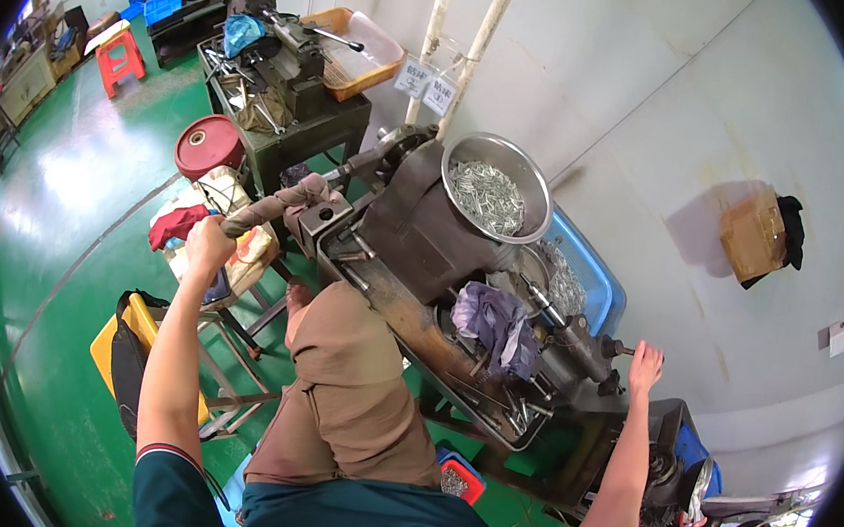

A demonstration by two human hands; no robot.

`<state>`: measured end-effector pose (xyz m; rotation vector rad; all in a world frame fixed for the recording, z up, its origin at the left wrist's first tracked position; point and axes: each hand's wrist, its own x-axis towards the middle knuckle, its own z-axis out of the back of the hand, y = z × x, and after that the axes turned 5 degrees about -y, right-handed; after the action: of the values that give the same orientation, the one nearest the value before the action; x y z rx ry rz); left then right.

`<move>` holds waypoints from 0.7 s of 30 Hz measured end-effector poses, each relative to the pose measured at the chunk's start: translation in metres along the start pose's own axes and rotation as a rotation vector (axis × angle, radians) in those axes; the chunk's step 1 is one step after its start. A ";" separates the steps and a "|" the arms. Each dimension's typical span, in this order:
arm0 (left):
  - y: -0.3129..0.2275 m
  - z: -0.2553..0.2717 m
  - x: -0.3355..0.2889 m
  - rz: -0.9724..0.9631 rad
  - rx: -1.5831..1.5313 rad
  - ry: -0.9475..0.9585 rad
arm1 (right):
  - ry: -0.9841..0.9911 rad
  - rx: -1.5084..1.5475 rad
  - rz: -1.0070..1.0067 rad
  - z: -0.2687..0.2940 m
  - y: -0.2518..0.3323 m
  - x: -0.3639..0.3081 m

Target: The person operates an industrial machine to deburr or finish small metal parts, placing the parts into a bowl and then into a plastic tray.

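My left hand [210, 245] is closed round the end of a long lever [268, 212] wrapped in brown cloth, which runs up to the left end of a dark metal bench machine [427, 229]. Out to the right, my right hand [646, 367] has its fingers curled round a small crank handle [625, 351] at the machine's right end. A crumpled purple-grey rag [497, 327] lies over the machine between my hands. Behind it, a steel bowl [545, 196] holds many small shiny metal pins.
A blue tray [603, 284] with more metal parts stands behind the machine. Loose rods and tools lie in the oily machine tray [391, 336]. At left are a cluttered stool [240, 273], a red round lid [209, 147] and a yellow chair [114, 347]. A red bin [468, 483] sits below.
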<state>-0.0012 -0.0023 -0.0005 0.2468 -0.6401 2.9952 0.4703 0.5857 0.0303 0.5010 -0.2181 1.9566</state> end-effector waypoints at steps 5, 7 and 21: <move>0.000 0.000 0.002 -0.004 -0.017 0.058 | 0.047 -0.228 -0.081 0.068 0.006 -0.066; 0.006 -0.003 0.003 -0.013 -0.029 0.043 | 0.096 -0.289 -0.077 0.078 0.011 -0.078; -0.001 0.001 -0.004 -0.055 -0.038 0.027 | -0.015 -0.213 -0.047 0.085 0.018 -0.093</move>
<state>0.0029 -0.0019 0.0003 0.2177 -0.6760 2.9257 0.5087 0.4700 0.0668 0.3781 -0.4156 1.8583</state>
